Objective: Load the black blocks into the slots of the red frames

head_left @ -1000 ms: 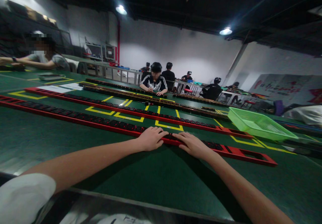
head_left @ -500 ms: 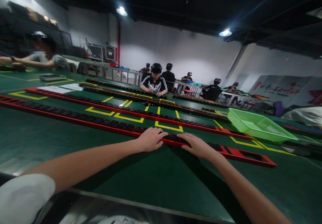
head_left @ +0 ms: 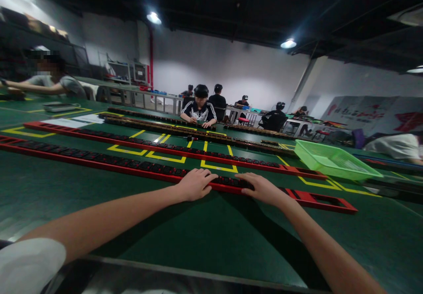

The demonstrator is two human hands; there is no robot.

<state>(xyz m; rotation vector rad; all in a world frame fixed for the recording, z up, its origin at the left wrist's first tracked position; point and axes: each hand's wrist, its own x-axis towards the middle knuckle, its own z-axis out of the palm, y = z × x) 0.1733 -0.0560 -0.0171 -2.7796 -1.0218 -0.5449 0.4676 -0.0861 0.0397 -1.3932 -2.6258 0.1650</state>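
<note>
A long red frame (head_left: 319,203) filled with a row of small black square parts (head_left: 155,167) lies across the green table before me. My left hand (head_left: 195,184) rests over it, fingers stretched across the black parts and thumb at the near edge. To its right, my right hand (head_left: 262,189) lies on the same frame in a similar way, fingers extended and apart. A few black parts show in the gap between the hands. What is under my palms and fingertips is hidden.
A second red frame (head_left: 287,169) with black parts lies parallel, farther off. Brown strips (head_left: 158,123) run behind it. At right stands a light green basket (head_left: 333,159). White papers (head_left: 71,121) lie at left. A co-worker (head_left: 199,109) sits across the table.
The view has shifted slightly, so the scene sits a little farther left. My right hand has moved slightly right along the red frame, widening the gap between my hands.
</note>
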